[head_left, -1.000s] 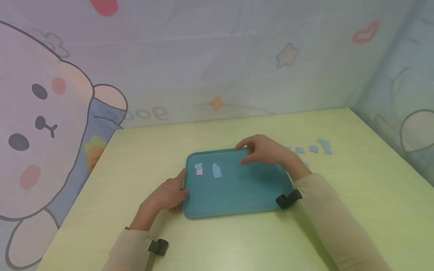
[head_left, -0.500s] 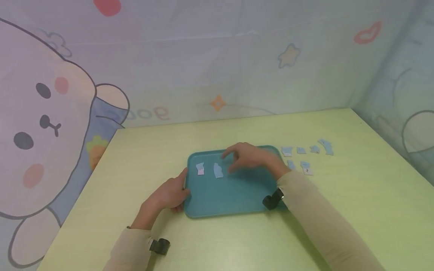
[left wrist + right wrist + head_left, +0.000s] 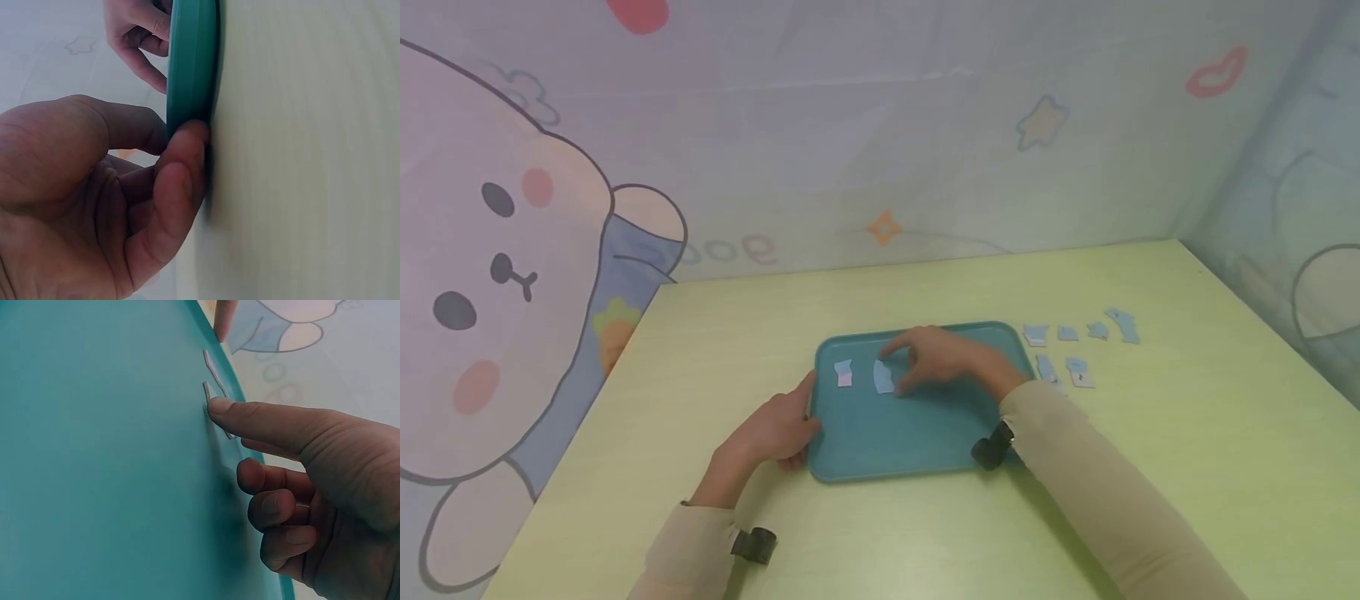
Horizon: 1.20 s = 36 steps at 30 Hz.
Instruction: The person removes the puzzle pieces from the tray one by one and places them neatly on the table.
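A teal tray (image 3: 887, 442) lies on the table, and my left hand (image 3: 778, 429) holds its left edge. In the left wrist view, the thumb and curled fingers meet at the tray's rim (image 3: 192, 69). My right hand (image 3: 934, 354) reaches over the tray to a light blue puzzle piece (image 3: 882, 377), with index finger and thumb at its edges. In the right wrist view, the thumb tip touches that flat piece, and the other fingers are curled. Left of it on the tray lies another puzzle piece (image 3: 844, 373), light blue and pink.
Several more puzzle pieces lie on the table right of the tray, among them a long one (image 3: 1123, 325) and a blue-and-white one (image 3: 1080, 372). The yellow-green table (image 3: 737, 333) meets a cartoon-printed backdrop (image 3: 820, 150) at the back and right.
My right hand has moved left across the tray and lowered, its index finger and thumb coming to the blue puzzle piece. The left hand stays at the tray's edge.
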### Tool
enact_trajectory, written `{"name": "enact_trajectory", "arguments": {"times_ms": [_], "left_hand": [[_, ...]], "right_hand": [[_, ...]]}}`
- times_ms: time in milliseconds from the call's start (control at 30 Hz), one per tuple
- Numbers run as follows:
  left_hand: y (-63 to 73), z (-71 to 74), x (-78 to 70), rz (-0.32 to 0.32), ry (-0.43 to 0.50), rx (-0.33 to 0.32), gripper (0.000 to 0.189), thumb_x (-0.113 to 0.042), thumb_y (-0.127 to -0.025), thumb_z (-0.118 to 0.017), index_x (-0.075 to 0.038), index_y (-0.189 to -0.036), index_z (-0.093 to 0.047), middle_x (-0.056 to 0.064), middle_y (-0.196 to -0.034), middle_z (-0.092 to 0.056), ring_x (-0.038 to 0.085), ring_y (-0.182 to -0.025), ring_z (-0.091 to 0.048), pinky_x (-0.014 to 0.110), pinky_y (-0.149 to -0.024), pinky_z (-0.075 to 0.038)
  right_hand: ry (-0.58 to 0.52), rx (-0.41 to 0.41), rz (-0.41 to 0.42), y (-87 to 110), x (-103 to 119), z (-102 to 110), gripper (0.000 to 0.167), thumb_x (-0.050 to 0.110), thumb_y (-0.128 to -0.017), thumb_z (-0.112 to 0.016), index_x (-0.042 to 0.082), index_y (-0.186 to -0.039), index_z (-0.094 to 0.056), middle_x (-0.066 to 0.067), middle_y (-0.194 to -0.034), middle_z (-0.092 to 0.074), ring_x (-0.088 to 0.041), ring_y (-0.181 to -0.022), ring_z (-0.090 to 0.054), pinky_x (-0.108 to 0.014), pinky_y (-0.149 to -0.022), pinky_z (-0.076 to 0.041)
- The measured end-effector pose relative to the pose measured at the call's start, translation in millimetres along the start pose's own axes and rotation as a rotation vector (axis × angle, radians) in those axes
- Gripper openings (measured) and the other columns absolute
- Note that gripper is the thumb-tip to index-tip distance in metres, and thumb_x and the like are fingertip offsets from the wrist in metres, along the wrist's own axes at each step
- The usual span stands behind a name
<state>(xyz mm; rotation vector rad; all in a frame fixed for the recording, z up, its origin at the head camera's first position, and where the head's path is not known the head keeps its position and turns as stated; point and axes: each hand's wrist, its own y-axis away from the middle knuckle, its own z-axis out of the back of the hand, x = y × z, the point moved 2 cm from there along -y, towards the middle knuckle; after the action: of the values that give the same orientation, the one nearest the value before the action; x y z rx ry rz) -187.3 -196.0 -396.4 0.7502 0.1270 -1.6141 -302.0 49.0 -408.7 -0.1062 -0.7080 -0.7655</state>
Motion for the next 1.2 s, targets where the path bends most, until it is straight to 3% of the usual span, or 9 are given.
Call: {"name": "enact_trajectory", "arguments": {"times_ms": [600,833,967,1200], "left_hand": [[0.9,-0.6,0.3,0.003,-0.009,-0.001,0.077,-0.006,-0.101,-0.046,0.005,-0.167,-0.009,0.008,-0.063,-0.064,0.016,-0.048,-0.060,0.029,-0.053,-0.052],[0.7,-0.6,-0.9,0.002,-0.009,0.009,0.077,-0.007,-0.101,-0.046,0.004,-0.168,-0.009,0.007,-0.062,-0.064,0.014,-0.048,-0.059,0.028,-0.053,-0.052],[1.7,-0.9,-1.7,-0.003,-0.010,0.000,0.076,-0.006,-0.101,-0.046,0.004,-0.167,-0.010,0.008,-0.062,-0.064,0.015,-0.048,-0.060,0.029,-0.053,-0.052],[2.2,-1.0,-2.9,-0.008,-0.008,0.000,0.076,-0.005,-0.101,-0.046,0.005,-0.167,-0.010,0.008,-0.062,-0.063,0.015,-0.048,-0.059,0.029,-0.052,-0.052]], "right_hand": [[0.000,0.014,0.018,-3.9,3.2,-0.9,0.060,0.024,-0.089,-0.085,0.013,-0.144,-0.066,0.006,-0.066,-0.051,-0.009,-0.062,-0.043,-0.025,-0.061,-0.038],[0.001,0.012,0.009,-3.9,3.4,-0.6,0.058,0.025,-0.088,-0.085,0.016,-0.143,-0.067,0.006,-0.066,-0.043,-0.010,-0.064,-0.039,-0.027,-0.062,-0.035],[0.012,0.009,-0.001,-3.8,4.0,0.4,0.057,0.026,-0.087,-0.086,0.018,-0.141,-0.068,0.004,-0.072,-0.043,-0.013,-0.070,-0.041,-0.029,-0.066,-0.037],[0.028,0.011,-0.028,-5.6,0.8,-0.4,0.056,0.030,-0.086,-0.088,0.021,-0.138,-0.069,-0.002,-0.093,-0.059,-0.018,-0.088,-0.054,-0.032,-0.076,-0.045]]}}
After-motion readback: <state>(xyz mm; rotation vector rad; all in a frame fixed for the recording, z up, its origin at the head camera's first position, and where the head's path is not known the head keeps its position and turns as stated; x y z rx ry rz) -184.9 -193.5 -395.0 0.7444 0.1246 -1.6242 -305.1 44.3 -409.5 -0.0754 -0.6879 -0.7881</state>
